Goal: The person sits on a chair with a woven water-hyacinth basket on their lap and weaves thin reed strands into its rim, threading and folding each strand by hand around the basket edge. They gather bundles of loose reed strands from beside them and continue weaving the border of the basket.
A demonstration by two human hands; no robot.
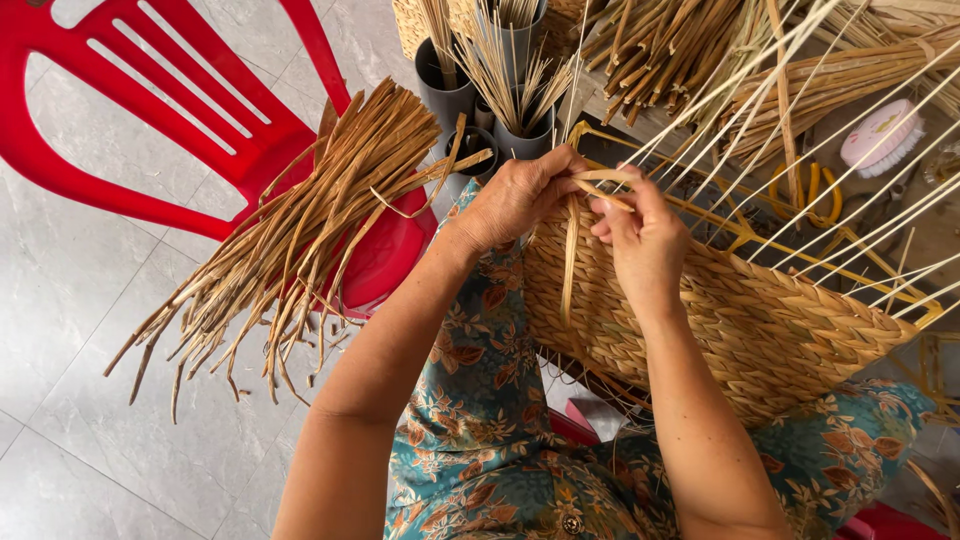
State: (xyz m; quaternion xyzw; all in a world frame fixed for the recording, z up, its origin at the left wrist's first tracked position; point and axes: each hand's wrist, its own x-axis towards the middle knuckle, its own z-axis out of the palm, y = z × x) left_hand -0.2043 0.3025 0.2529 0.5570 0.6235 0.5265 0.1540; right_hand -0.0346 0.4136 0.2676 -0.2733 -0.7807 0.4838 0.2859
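the half-woven basket of flat tan dried-grass braid [740,320] lies tilted across the person's lap, its finished side ribbed in tight rows, its open edge bristling with thin pale upright stakes [850,150] that fan up and to the right. a loose strand of dried grass [572,255] hangs down over the woven wall from the working edge.

the left hand [515,195] is closed in a pinch on the upper end of that strand, right at the rim. the right hand [645,240] is also closed, thumb and fingers gripping a bent loop of the same fibre just beside the left, the two hands nearly touching.

as a judgement: the dry strand looks brittle where it is bent sharply, and it could crack or fray there if pulled hard. uneven tension between the hands could leave a slack row, and the thin stakes could be pushed out of line by the right wrist.

beside the lap, a thick bundle of long brown dried-grass strips [300,230] lies across the seat of a red plastic chair [180,110], ends hanging over grey floor tiles [70,300]. behind the hands stand grey tubes [455,90] filled with thin sticks. further right are more bundles of reed [680,40], a pink oval brush [880,135] and yellow-handled scissors [810,195].
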